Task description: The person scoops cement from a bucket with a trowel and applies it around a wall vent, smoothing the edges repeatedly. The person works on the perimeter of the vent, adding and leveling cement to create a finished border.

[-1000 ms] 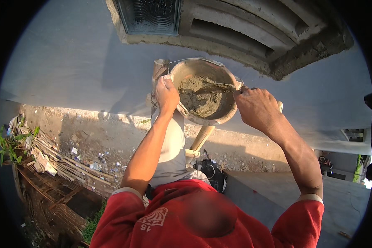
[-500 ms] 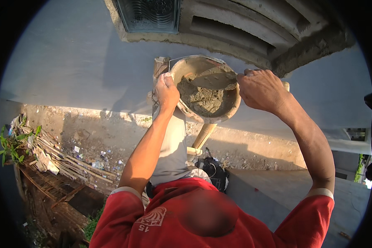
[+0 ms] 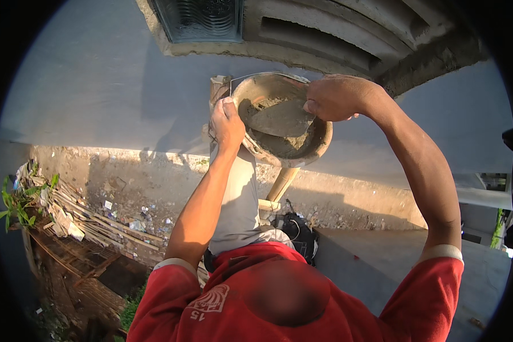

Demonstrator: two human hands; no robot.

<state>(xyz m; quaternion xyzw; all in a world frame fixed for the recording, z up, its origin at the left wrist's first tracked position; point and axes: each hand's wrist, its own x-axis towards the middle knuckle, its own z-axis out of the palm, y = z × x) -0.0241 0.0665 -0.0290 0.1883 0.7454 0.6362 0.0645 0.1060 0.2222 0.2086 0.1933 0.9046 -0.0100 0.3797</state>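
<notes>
A round bucket (image 3: 323, 143) with wet grey mortar (image 3: 282, 147) inside hangs or rests in front of me, near the wall. My left hand (image 3: 228, 122) is closed on the left side of the bucket's rim, its thumb uppermost. A thin wire handle runs along the far rim. With my right hand (image 3: 339, 98) I grip a trowel (image 3: 282, 118) by its handle, which my fingers hide. The trowel's flat, mortar-smeared blade points left over the bucket's opening and covers part of the mortar.
Ahead rises a smooth grey wall (image 3: 97, 85) with a glass block (image 3: 198, 20) and concrete vent slots (image 3: 319, 43) above the bucket. A wooden post (image 3: 282, 183) stands below it. Bamboo poles (image 3: 105, 225) and rubble lie at lower left; a black bag (image 3: 298, 233) is beneath me.
My right hand has moved left and slightly up, its wrist more bent. The trowel blade has turned flatter and shifted left, lower over the mortar. My left hand stays on the rim.
</notes>
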